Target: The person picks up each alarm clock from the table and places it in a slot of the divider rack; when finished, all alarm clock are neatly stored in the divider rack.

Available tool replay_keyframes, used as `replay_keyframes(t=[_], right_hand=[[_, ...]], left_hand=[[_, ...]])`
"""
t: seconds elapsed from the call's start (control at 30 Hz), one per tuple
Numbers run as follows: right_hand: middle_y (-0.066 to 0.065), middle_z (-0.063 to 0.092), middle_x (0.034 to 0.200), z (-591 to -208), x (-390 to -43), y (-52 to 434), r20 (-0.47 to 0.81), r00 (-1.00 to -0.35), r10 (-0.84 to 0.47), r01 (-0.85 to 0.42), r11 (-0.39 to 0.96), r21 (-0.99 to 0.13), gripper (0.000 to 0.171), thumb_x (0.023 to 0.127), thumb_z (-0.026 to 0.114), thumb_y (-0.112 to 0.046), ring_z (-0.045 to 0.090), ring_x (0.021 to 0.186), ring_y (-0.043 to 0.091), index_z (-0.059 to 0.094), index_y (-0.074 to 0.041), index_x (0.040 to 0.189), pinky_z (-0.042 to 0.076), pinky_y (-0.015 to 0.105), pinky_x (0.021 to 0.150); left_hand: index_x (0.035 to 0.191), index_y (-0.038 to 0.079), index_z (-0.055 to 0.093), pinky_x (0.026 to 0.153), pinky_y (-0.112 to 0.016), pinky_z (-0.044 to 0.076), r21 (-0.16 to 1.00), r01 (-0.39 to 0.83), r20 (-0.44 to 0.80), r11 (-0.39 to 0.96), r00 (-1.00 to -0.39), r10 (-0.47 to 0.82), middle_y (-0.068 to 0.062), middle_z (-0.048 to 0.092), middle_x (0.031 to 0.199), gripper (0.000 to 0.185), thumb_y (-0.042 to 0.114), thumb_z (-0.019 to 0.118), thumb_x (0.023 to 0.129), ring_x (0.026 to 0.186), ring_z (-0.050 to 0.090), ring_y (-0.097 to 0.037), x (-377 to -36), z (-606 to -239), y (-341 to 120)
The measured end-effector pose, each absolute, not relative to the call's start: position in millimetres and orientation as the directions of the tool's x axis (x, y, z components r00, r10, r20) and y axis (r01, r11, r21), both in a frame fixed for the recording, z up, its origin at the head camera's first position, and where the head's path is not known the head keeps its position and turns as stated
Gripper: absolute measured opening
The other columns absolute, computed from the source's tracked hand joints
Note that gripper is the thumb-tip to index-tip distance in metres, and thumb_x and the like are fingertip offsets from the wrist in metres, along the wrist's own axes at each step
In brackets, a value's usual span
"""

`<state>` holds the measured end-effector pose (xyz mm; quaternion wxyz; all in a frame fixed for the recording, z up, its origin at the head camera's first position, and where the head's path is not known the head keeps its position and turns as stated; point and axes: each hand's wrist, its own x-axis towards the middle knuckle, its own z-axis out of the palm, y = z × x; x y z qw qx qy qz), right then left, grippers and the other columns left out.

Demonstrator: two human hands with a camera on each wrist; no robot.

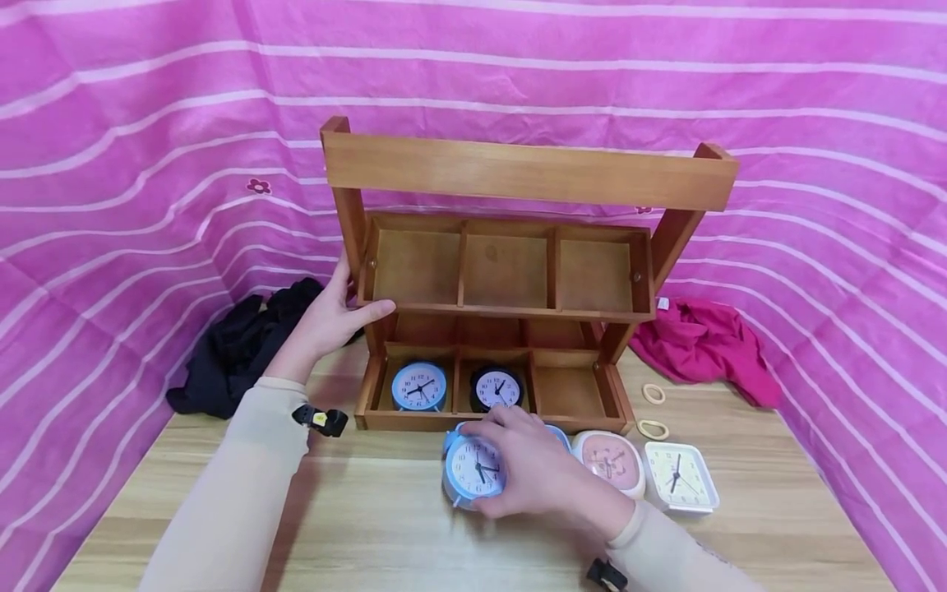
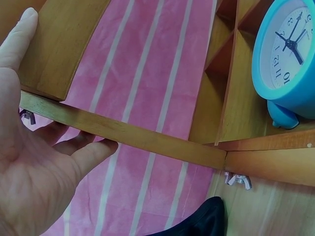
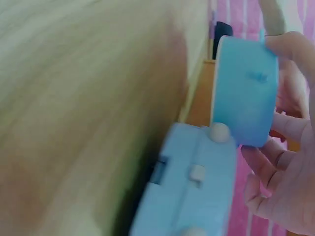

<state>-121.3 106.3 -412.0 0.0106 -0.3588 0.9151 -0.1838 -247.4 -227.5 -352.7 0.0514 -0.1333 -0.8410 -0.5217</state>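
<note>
On the bench (image 1: 370, 526), just in front of the wooden organizer (image 1: 510, 296), a light-blue round alarm clock (image 1: 473, 470) sits gripped by the right hand (image 1: 536, 473), fingers curled round its rim from the right and top; right wrist view shows the fingers (image 3: 290, 125) wrapped on the clock's blue case. A second blue clock (image 1: 556, 436) lies mostly hidden behind that hand.

Organizer lower tier, three front compartments: left holds a blue round clock (image 1: 419, 386), middle holds a black round clock (image 1: 496, 388), right holds nothing. Upper tier's three compartments hold nothing.

Left hand (image 1: 333, 316) holds the organizer's left upright post, thumb lying along the upper tier's front edge, fingers spread behind the wood; well apart from the gripped clock.

Right of the gripped clock: pink-faced clock (image 1: 610, 462), then white square clock (image 1: 679, 477), both on the bench. Two beige rings (image 1: 653, 411) near the organizer's right corner. Black cloth (image 1: 237, 345) at left, magenta cloth (image 1: 703, 341) at right.
</note>
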Motion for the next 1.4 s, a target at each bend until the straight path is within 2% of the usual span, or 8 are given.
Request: replay_keyframes(t=[0.1, 0.2, 0.33, 0.6, 0.73, 0.97, 1.17, 1.4], right_hand=[[-0.011, 0.055, 0.116, -401.1, -124.2, 112.6, 0.141, -0.743, -0.655, -0.648, 0.649, -0.398, 0.087, 0.064, 0.093, -0.054, 0.05, 0.106, 0.008, 0.065, -0.027, 0.141, 0.052, 0.032, 0.089], [-0.011, 0.055, 0.116, -388.2, -129.9, 120.5, 0.166, -0.747, -0.644, -0.642, 0.634, -0.431, 0.086, 0.063, 0.095, -0.05, 0.048, 0.109, 0.009, 0.065, -0.025, 0.14, 0.053, 0.032, 0.088], [-0.01, 0.055, 0.114, -374.2, -142.3, 133.1, 0.184, -0.757, -0.627, -0.637, 0.646, -0.42, 0.087, 0.064, 0.097, -0.048, 0.047, 0.109, 0.011, 0.065, -0.025, 0.141, 0.053, 0.034, 0.086], [-0.004, 0.057, 0.115, -358.7, -171.6, 165.8, 0.186, -0.804, -0.564, -0.586, 0.702, -0.404, 0.086, 0.065, 0.099, -0.039, 0.05, 0.112, 0.018, 0.065, -0.02, 0.142, 0.053, 0.038, 0.087], [-0.001, 0.058, 0.114, -358.4, -185.4, 179.4, 0.187, -0.826, -0.531, -0.556, 0.716, -0.422, 0.085, 0.064, 0.1, -0.037, 0.051, 0.111, 0.02, 0.067, -0.018, 0.139, 0.053, 0.04, 0.085], [0.008, 0.064, 0.117, -372.8, -209.1, 199.6, 0.173, -0.853, -0.492, -0.515, 0.741, -0.43, 0.083, 0.064, 0.098, -0.035, 0.053, 0.113, 0.028, 0.067, -0.012, 0.137, 0.054, 0.051, 0.089], [0.012, 0.066, 0.11, -387.3, -223.8, 213.7, 0.148, -0.878, -0.455, -0.473, 0.782, -0.406, 0.081, 0.063, 0.097, -0.034, 0.057, 0.106, 0.032, 0.068, -0.007, 0.134, 0.053, 0.05, 0.089], [0.012, 0.069, 0.111, -393.9, -231.8, 220.7, 0.111, -0.874, -0.473, -0.476, 0.789, -0.387, 0.081, 0.064, 0.096, -0.033, 0.057, 0.112, 0.036, 0.065, -0.006, 0.134, 0.05, 0.055, 0.096]], left_hand=[[0.166, 0.043, -0.007, 0.115, -0.064, 0.037, 0.867, 0.273, 0.22, 0.417, -0.96, 0.172, -0.011, 0.018, 0.173, 0.107, 0.021, 0.073, 0.099, 0.151, 0.033, -0.045, -243.8, -348.5, -224.8], [0.166, 0.042, -0.006, 0.115, -0.064, 0.038, 0.866, 0.271, 0.218, 0.421, -0.961, 0.171, -0.011, 0.018, 0.173, 0.107, 0.021, 0.073, 0.099, 0.151, 0.033, -0.046, -242.9, -347.3, -224.3], [0.164, 0.049, -0.006, 0.116, -0.064, 0.037, 0.86, 0.271, 0.219, 0.432, -0.961, 0.167, -0.007, 0.018, 0.173, 0.107, 0.027, 0.075, 0.097, 0.153, 0.032, -0.042, -247.6, -353.0, -228.6], [0.163, 0.052, -0.005, 0.117, -0.067, 0.033, 0.862, 0.277, 0.222, 0.425, -0.959, 0.175, -0.005, 0.018, 0.174, 0.108, 0.03, 0.076, 0.096, 0.153, 0.031, -0.041, -250.8, -357.8, -226.0], [0.163, 0.052, -0.003, 0.119, -0.066, 0.032, 0.86, 0.289, 0.235, 0.42, -0.956, 0.177, -0.004, 0.02, 0.173, 0.107, 0.03, 0.077, 0.096, 0.153, 0.032, -0.039, -251.6, -358.6, -227.5], [0.162, 0.055, -0.004, 0.115, -0.067, 0.035, 0.853, 0.287, 0.233, 0.436, -0.957, 0.175, -0.005, 0.019, 0.173, 0.108, 0.03, 0.077, 0.096, 0.152, 0.033, -0.041, -250.0, -356.2, -231.3], [0.163, 0.053, -0.003, 0.119, -0.067, 0.03, 0.85, 0.29, 0.234, 0.44, -0.956, 0.178, -0.004, 0.018, 0.173, 0.108, 0.03, 0.078, 0.095, 0.153, 0.031, -0.04, -250.6, -358.5, -231.5], [0.164, 0.051, -0.001, 0.119, -0.066, 0.031, 0.85, 0.306, 0.255, 0.428, -0.951, 0.174, -0.006, 0.024, 0.172, 0.107, 0.028, 0.078, 0.095, 0.15, 0.037, -0.04, -252.4, -358.1, -232.0]])
